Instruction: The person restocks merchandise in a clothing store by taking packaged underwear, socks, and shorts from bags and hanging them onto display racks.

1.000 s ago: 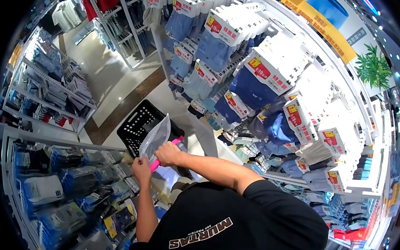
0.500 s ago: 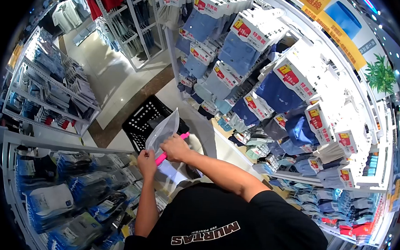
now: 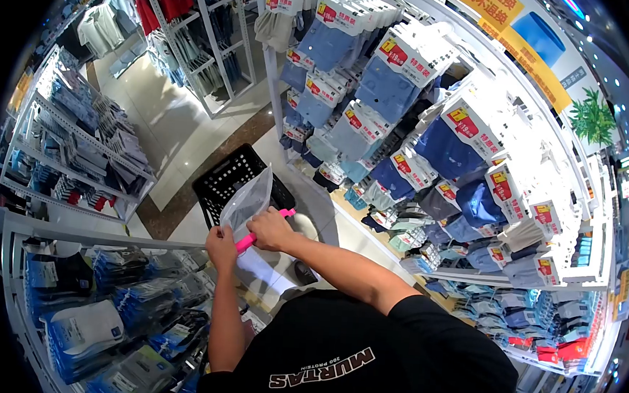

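A pale, translucent bag (image 3: 249, 198) stands up in front of me, over the black basket (image 3: 220, 168). My left hand (image 3: 221, 245) is closed on the lower left edge of the bag. My right hand (image 3: 271, 229) is wrapped round a bright pink handle (image 3: 245, 243), which slants past the bottom of the bag. The two hands are a short way apart. What the pink handle joins on to is hidden by the hand and the bag.
Racks of blue garments with red-and-white cards (image 3: 390, 86) rise on the right. Packaged items (image 3: 86, 330) fill a low shelf at the lower left. Another garment rack (image 3: 80, 135) stands farther left, beside a tiled aisle (image 3: 144, 92).
The view has shifted, so the right-hand racks lie farther right. Both hands keep their hold; against half a second ago, they sit slightly farther left.
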Tool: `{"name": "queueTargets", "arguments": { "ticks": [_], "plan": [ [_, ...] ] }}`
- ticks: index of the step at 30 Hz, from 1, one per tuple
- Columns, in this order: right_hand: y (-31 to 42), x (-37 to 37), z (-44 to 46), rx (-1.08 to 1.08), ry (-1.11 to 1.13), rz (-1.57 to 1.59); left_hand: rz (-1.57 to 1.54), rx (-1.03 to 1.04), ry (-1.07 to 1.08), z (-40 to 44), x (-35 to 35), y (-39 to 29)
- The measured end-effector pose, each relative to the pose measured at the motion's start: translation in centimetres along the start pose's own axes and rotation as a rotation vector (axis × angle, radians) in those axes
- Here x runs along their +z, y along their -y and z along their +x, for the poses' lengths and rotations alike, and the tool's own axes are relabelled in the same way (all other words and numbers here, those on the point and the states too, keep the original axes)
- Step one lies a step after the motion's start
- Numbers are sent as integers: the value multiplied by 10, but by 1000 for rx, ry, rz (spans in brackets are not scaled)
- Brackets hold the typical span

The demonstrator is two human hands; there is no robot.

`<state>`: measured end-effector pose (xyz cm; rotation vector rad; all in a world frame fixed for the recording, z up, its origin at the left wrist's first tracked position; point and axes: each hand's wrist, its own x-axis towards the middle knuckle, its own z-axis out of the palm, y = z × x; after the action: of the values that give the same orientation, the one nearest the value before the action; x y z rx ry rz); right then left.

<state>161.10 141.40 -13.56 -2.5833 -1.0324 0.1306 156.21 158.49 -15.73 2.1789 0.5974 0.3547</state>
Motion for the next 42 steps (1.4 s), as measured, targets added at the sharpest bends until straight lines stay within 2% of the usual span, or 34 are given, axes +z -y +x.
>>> {"name": "queueTargets", "arguments": {
  "ticks": [2,11,14,20,29,34,42],
  "plan": [
    [5,-3,6,35,73,21,-34,-9,21,8,-2,7],
    [16,3,29,106,123,37,-46,-4,21,37,-16,2],
    [11,11,34,70,37,42,-4,2,20,46,-16,6],
    [6,6,51,81,46,31,38,-6,4,64,-11,4],
    [-8,1,91,-10,-100,58,89,23,-62,113,0,10],
    [-18,8,104,-51,-185,52,115,-86,31,125,-3,-1],
    [-42,9,131,-86,-228,109,75,-89,111,156,6,-4]
  ]
}}
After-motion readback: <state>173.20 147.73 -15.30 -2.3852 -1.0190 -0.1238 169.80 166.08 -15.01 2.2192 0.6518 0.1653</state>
